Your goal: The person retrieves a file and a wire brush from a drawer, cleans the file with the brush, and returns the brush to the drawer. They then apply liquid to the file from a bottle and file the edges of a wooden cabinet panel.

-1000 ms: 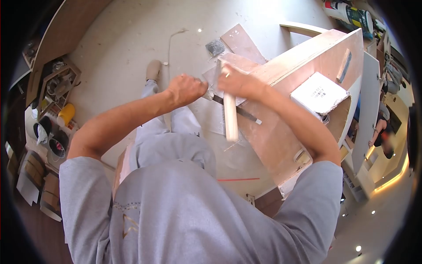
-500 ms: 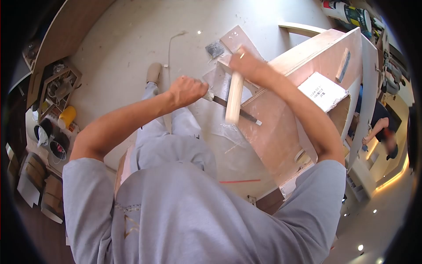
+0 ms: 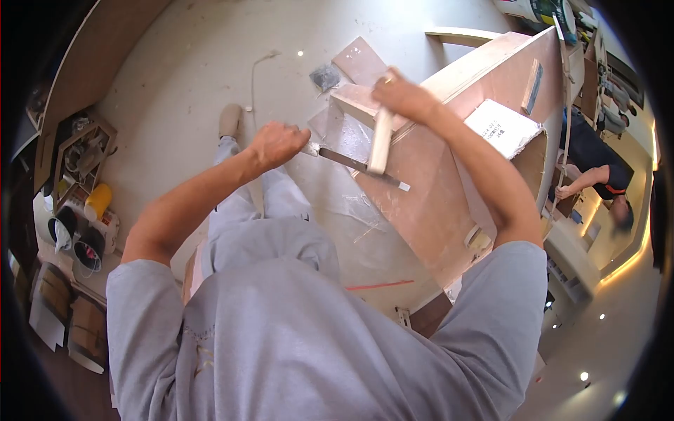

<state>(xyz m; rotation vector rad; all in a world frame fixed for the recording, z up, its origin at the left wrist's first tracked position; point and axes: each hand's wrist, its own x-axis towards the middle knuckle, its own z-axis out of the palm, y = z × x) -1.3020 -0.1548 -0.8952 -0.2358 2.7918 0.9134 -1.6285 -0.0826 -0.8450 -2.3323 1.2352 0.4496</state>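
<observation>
My left hand [image 3: 279, 145] is closed around the pale handle of a long, narrow, dark-bladed knife [image 3: 342, 160]. Its blade points right and slightly down, with a small white patch near the tip. In my right hand [image 3: 404, 97] I grip the upper end of a light wooden block [image 3: 380, 144], slightly blurred. The block's lower end overlaps the blade in view; whether they touch I cannot tell. Under both lies a plywood box-like piece [image 3: 414, 189], with an open wooden frame corner [image 3: 354, 105] beside the block.
A torn white carton [image 3: 502, 130] rests on the plywood piece, near a small wooden strip [image 3: 532, 85]. Flat offcuts [image 3: 359, 59] lie on the floor. Buckets [image 3: 88, 249] and a yellow container [image 3: 98, 201] stand at left. Another person [image 3: 597, 158] works at far right.
The whole view has shifted. The block's lower end, earlier reaching past the blade, now ends about at it. The person at right has shifted posture. Both my hands keep their holds.
</observation>
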